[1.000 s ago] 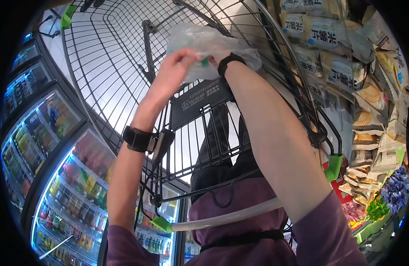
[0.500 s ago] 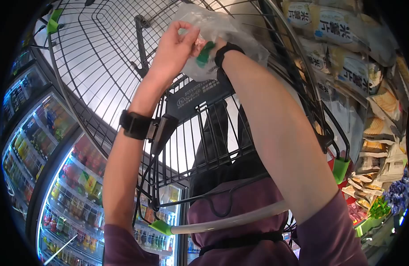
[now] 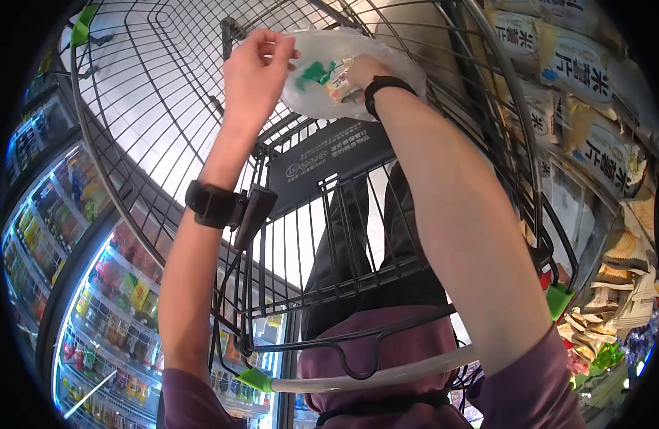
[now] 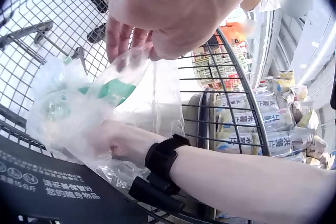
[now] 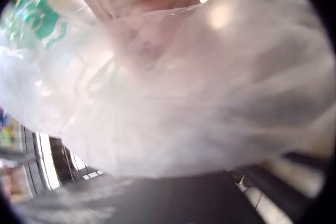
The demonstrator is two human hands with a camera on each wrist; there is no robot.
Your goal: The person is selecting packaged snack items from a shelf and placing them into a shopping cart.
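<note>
A translucent plastic bag (image 3: 311, 53) with a green print hangs over the back of the cart's child-seat panel, its mouth spread. My left hand (image 3: 256, 75) is at the bag's left edge, and the left wrist view shows its fingers pinching the bag's film (image 4: 131, 69). My right hand (image 3: 367, 71) is inside the bag up to the wrist. At its fingers is a small packet (image 3: 339, 80) with coloured print, which the hand grips. In the right wrist view, cloudy film of the bag veils the right hand (image 5: 144, 40).
The wire shopping cart (image 3: 150, 107) surrounds the bag, with a dark printed panel (image 3: 322, 154) below it and a handle (image 3: 379, 372) near my waist. Lit drink coolers (image 3: 107, 307) stand at the left. Bagged snacks (image 3: 576, 64) are stacked at the right.
My left hand has moved left, away from the right hand, and the bag's mouth has widened. The small packet has come into clearer view by the right hand.
</note>
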